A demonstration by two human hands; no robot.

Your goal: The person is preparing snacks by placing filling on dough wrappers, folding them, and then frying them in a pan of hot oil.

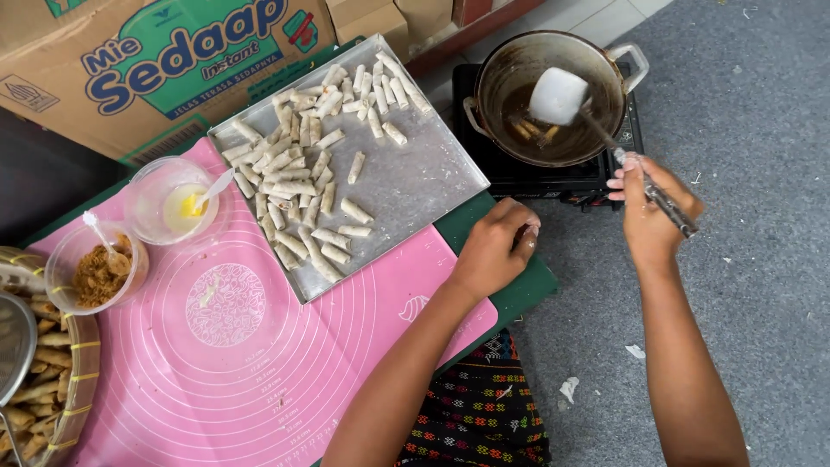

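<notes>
My right hand (650,206) grips the metal handle of a flat white-looking spatula (558,95), whose blade hangs over a dark wok (553,91). A few small rolls fry in brown oil inside the wok. My left hand (500,245) rests curled on the green table edge, just right of a metal tray (415,173); whether it holds anything I cannot tell. Several pale uncooked rolls (298,173) lie heaped on the tray's left and far sides.
The wok sits on a black portable stove (519,177) on grey floor. A pink silicone mat (259,346) covers the table. On its left stand a bowl with yellow liquid (177,203), a bowl of brown filling (97,270) and a basket of fried rolls (43,380). A cardboard box (164,60) stands behind.
</notes>
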